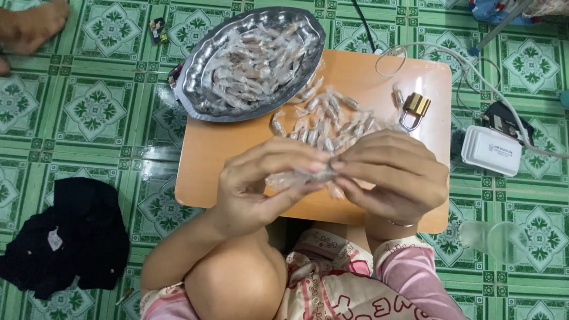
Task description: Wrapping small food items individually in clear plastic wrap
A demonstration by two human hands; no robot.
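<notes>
My left hand and my right hand meet over the front of a small orange table. Both pinch one small sweet in clear wrapper, each hand at one end. Just beyond my fingers a loose heap of several wrapped sweets lies on the tabletop. A silver oval tray piled with more wrapped sweets sits on the table's far left corner, overhanging the edge.
A brass padlock lies on the table's right side. On the green patterned floor are a black cloth, a white box with cables, and a clear plastic cup. Another person's hand shows top left.
</notes>
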